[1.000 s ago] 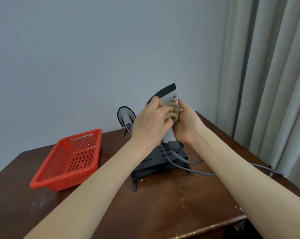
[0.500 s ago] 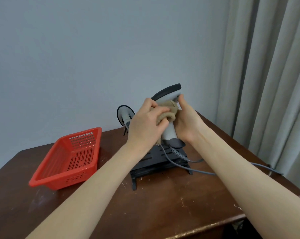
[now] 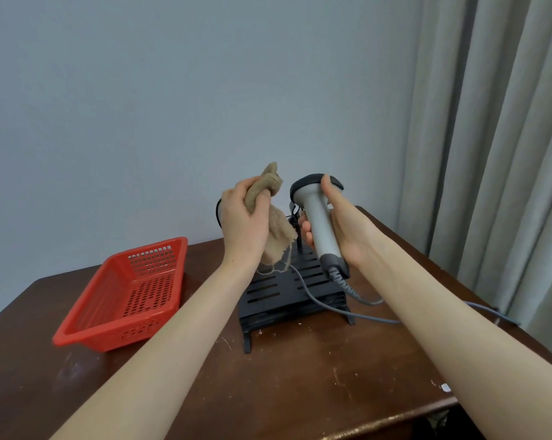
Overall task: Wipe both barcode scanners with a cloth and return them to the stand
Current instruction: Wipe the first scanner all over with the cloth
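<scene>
The left hand [image 3: 243, 223] is curled round a bunched tan cloth [image 3: 265, 187], whose loose end hangs below the palm. Just to its right, clear of the cloth, the right hand [image 3: 344, 227] grips the grey barcode scanner [image 3: 317, 217] by its handle, head uppermost, with the thumb laid up along the neck and the fingers wrapped behind. Both hands are raised above the black slotted stand [image 3: 287, 290] on the brown table [image 3: 300, 392]. The scanner's cable [image 3: 343, 282] drops from the handle's base, below the right wrist. Behind the left hand only a dark edge of the second scanner [image 3: 219, 214] shows. A red basket [image 3: 132, 290] lies well left of the left hand.
</scene>
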`<state>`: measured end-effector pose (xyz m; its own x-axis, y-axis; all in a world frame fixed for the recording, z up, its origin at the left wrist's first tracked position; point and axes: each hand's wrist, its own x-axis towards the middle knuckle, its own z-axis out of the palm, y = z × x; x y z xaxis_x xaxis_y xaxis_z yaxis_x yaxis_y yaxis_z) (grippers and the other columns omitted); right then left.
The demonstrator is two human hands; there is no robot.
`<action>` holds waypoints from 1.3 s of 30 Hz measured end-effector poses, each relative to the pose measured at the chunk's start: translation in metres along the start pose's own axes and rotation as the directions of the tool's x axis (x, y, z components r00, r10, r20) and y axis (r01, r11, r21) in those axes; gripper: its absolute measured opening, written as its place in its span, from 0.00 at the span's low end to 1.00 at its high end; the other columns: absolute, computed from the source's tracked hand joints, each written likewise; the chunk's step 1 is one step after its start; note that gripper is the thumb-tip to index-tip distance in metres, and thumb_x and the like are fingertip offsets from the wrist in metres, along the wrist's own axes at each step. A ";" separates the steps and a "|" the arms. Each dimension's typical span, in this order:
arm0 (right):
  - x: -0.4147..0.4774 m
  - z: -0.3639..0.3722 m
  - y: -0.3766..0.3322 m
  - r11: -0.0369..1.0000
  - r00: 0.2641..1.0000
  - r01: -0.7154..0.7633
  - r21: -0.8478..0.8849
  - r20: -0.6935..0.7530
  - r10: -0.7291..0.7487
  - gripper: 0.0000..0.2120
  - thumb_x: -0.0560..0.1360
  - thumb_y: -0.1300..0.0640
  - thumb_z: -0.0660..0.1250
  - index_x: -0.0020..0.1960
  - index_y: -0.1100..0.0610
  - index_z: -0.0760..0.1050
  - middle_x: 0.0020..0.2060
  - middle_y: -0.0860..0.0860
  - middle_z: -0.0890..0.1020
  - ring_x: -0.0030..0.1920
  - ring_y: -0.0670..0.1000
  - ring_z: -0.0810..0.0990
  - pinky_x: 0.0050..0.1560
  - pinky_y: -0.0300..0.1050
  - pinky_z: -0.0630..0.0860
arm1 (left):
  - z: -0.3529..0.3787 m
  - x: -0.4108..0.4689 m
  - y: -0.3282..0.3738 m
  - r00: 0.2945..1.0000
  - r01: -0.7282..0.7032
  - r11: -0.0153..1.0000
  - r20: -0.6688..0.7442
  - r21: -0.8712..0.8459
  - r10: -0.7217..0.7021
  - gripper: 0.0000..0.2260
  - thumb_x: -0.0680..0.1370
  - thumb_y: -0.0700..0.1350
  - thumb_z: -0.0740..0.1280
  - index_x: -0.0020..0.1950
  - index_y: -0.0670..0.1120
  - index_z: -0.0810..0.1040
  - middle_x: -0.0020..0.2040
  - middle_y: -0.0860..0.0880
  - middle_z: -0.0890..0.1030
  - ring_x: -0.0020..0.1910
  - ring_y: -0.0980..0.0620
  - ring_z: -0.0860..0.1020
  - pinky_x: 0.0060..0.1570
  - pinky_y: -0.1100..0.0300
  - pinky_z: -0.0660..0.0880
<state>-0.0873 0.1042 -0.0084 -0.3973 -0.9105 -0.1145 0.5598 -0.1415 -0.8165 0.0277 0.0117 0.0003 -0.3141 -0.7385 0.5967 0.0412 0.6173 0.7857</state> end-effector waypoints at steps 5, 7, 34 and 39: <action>-0.005 0.004 0.002 0.993 0.999 -0.009 -0.114 -0.042 0.004 0.29 0.70 0.34 0.67 0.49 0.62 0.74 0.28 0.53 0.77 0.27 0.49 0.78 0.29 0.40 0.78 | 0.012 0.001 0.005 0.920 0.391 0.895 0.120 -0.216 -0.373 0.08 0.77 0.46 0.61 0.53 0.45 0.77 0.46 0.45 0.80 0.47 0.47 0.79 0.49 0.51 0.76; -0.007 0.007 0.002 0.978 0.997 0.023 -0.209 -0.061 -0.037 0.24 0.71 0.38 0.69 0.47 0.60 0.75 0.26 0.52 0.78 0.27 0.48 0.78 0.30 0.41 0.78 | 0.016 0.002 0.006 0.850 0.526 0.801 0.192 -0.286 -0.490 0.09 0.78 0.46 0.61 0.52 0.44 0.77 0.52 0.41 0.81 0.52 0.43 0.80 0.54 0.48 0.75; -0.006 0.001 0.002 0.394 0.922 0.246 -0.885 0.089 -0.376 0.16 0.73 0.46 0.69 0.57 0.50 0.71 0.40 0.47 0.81 0.33 0.47 0.79 0.36 0.38 0.75 | 0.021 -0.004 0.008 0.779 0.621 0.669 0.228 -0.408 -0.584 0.11 0.80 0.43 0.60 0.57 0.38 0.76 0.51 0.39 0.80 0.50 0.42 0.80 0.55 0.44 0.76; -0.002 -0.007 0.004 0.521 0.868 0.270 -0.809 -0.029 -0.496 0.24 0.70 0.52 0.73 0.61 0.52 0.66 0.42 0.50 0.82 0.28 0.43 0.78 0.32 0.37 0.72 | 0.018 -0.006 0.008 0.871 0.487 0.786 0.147 -0.381 -0.468 0.06 0.79 0.42 0.61 0.51 0.42 0.76 0.41 0.46 0.78 0.40 0.50 0.78 0.42 0.57 0.75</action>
<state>-0.0887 0.1081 -0.0154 -0.6436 -0.7089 0.2886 -0.4040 -0.0055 -0.9147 0.0131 0.0256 -0.0002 -0.4320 -0.8928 0.1279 0.2412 0.0222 0.9702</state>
